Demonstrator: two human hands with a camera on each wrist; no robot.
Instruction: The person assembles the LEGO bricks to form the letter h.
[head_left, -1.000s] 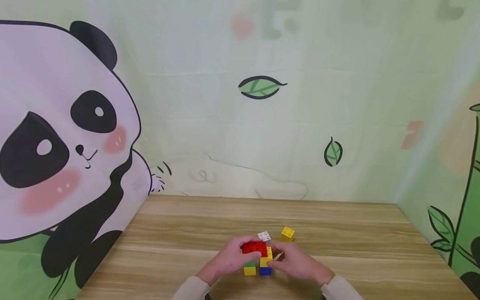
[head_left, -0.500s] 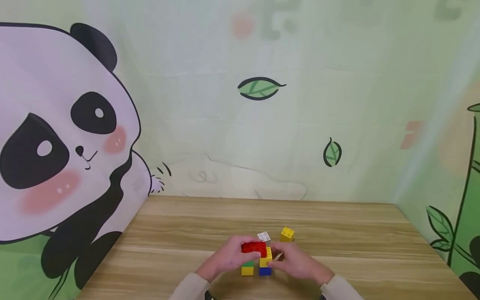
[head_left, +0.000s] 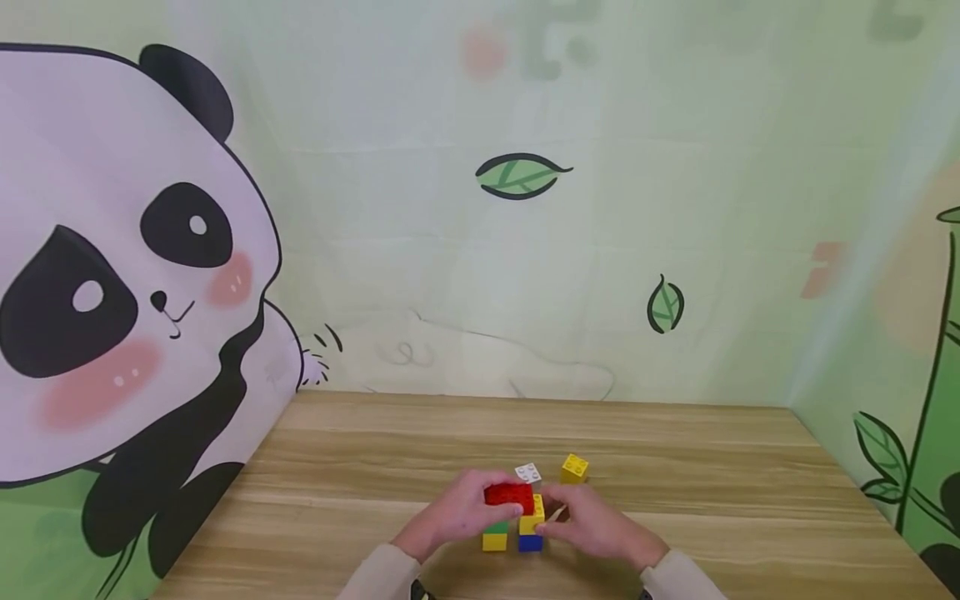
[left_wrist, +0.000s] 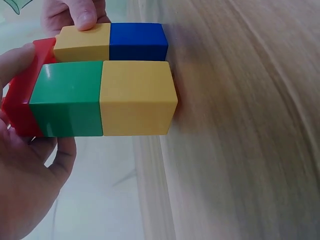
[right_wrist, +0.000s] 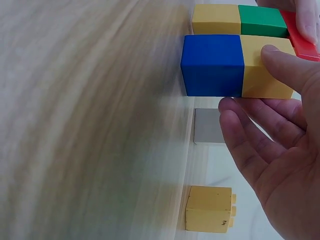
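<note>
A red brick (head_left: pixel 510 498) lies across the tops of two short brick columns standing side by side on the table. On the left, a green brick (left_wrist: pixel 67 100) sits over a yellow brick (left_wrist: pixel 137 100); on the right, another yellow brick (right_wrist: pixel 251 70) is stacked on a blue brick (right_wrist: pixel 212 65). My left hand (head_left: pixel 457 510) grips the red brick from the left, thumb on its near side and fingers behind. The upper yellow brick of the right column is pinched by my right hand (head_left: pixel 596 522), thumb in front, fingers behind.
Just behind the columns stands a white brick (head_left: pixel 528 472), partly hidden in the head view. A loose yellow brick (head_left: pixel 575 468) is farther back to the right. The wooden table (head_left: pixel 375 433) ends at a printed cloth wall (head_left: pixel 420 250).
Compared with a second ago, the green and yellow column stands slightly farther left, widening the gap between the columns. Both hands keep their holds in almost the same place.
</note>
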